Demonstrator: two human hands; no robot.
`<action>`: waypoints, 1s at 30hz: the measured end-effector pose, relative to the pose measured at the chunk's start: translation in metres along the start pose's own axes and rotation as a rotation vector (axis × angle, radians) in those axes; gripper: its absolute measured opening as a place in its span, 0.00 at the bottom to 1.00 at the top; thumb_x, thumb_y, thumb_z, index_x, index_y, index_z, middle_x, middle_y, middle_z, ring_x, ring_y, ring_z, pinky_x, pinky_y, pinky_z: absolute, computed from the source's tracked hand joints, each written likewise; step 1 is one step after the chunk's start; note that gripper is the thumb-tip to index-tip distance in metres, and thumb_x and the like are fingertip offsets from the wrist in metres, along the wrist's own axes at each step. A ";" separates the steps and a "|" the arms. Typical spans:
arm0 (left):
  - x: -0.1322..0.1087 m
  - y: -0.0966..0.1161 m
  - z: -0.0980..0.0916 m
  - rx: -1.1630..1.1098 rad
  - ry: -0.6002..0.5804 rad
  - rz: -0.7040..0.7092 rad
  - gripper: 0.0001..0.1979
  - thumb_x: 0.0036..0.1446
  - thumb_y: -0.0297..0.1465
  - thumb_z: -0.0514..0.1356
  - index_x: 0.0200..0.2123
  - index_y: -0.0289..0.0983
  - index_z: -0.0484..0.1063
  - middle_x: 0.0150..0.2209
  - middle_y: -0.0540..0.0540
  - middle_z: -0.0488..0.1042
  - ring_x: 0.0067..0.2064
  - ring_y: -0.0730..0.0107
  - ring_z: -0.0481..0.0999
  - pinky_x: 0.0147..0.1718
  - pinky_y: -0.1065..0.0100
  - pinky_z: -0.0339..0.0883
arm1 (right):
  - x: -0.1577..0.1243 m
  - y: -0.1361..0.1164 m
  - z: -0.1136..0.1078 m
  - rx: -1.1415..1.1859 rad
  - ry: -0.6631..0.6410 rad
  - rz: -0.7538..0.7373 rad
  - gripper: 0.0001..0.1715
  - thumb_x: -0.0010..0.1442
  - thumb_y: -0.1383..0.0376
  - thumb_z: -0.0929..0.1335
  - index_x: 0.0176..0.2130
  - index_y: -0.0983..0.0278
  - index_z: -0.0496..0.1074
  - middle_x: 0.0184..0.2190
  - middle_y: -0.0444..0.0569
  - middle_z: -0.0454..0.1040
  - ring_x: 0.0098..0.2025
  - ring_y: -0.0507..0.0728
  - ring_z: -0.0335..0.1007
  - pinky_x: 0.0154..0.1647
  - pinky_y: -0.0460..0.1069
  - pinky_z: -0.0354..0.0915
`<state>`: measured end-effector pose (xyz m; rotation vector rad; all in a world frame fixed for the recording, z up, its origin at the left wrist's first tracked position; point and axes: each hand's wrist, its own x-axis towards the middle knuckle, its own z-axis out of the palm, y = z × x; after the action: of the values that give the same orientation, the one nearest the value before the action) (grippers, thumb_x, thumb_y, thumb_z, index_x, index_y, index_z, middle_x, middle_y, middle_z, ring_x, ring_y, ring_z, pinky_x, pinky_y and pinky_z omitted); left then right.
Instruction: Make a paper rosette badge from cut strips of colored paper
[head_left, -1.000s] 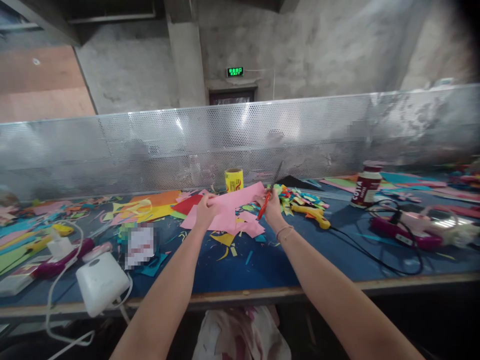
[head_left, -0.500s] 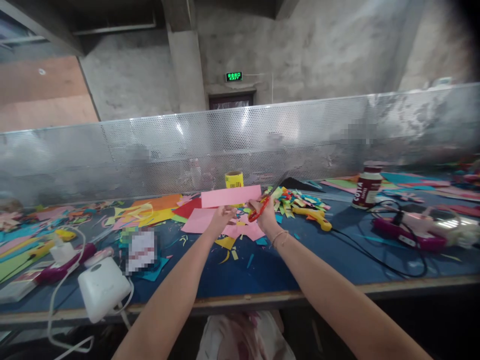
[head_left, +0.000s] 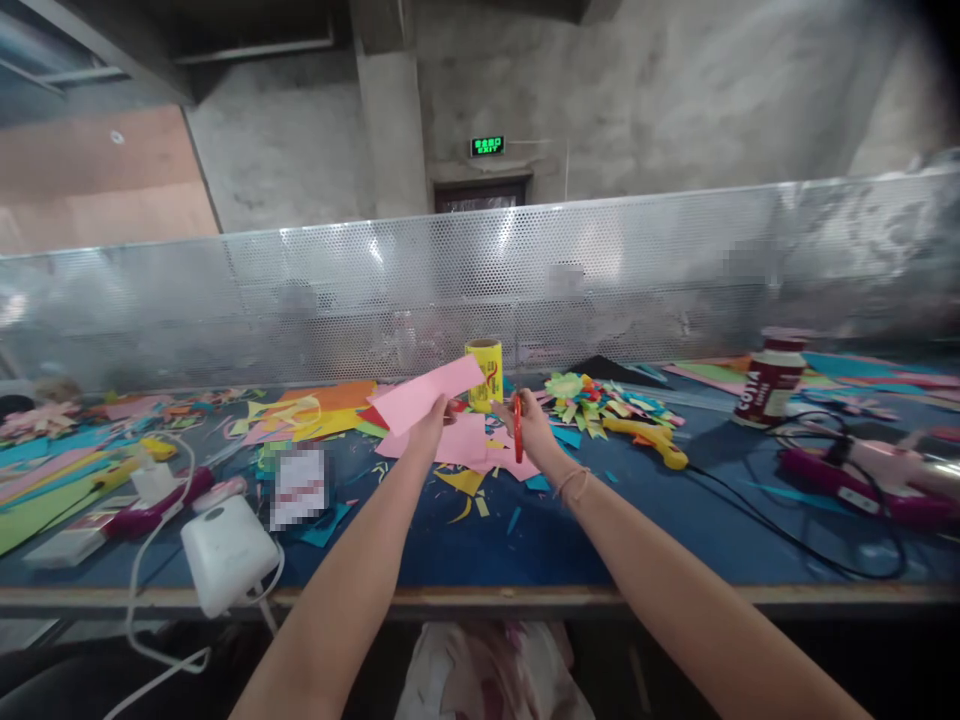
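Observation:
My left hand (head_left: 429,424) pinches a pink paper strip (head_left: 424,393) and holds it up, tilted, above the blue tabletop (head_left: 525,540). My right hand (head_left: 534,428) grips red-handled scissors (head_left: 517,425) with the blades pointing up, just right of the strip. Under both hands lie larger pink paper sheets (head_left: 472,446) and small coloured scraps.
A yellow tape roll (head_left: 485,372) stands behind the hands. Right of them lie cut paper bits (head_left: 600,398), a yellow glue gun (head_left: 651,440), a brown bottle (head_left: 769,380) and pink tools with black cables (head_left: 862,470). A white adapter (head_left: 225,552) sits front left. A perforated metal screen (head_left: 480,280) backs the table.
My left hand lifted a narrow pink strip off the larger sheet and tilted it. The scissors swung from slanted to upright beside it. The view shifted slightly.

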<state>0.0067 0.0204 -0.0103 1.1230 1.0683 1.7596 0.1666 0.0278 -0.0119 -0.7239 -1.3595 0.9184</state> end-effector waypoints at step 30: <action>-0.011 0.012 0.009 -0.021 -0.035 -0.058 0.14 0.47 0.40 0.58 0.27 0.34 0.75 0.27 0.45 0.75 0.28 0.72 0.71 0.36 0.67 0.65 | -0.022 -0.003 0.016 -0.476 -0.305 -0.133 0.18 0.53 0.50 0.61 0.32 0.62 0.61 0.25 0.45 0.65 0.26 0.52 0.61 0.29 0.48 0.59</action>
<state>0.0161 0.0087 0.0001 1.0955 1.0492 1.6968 0.1518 0.0062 -0.0184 -0.8605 -1.9090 0.6170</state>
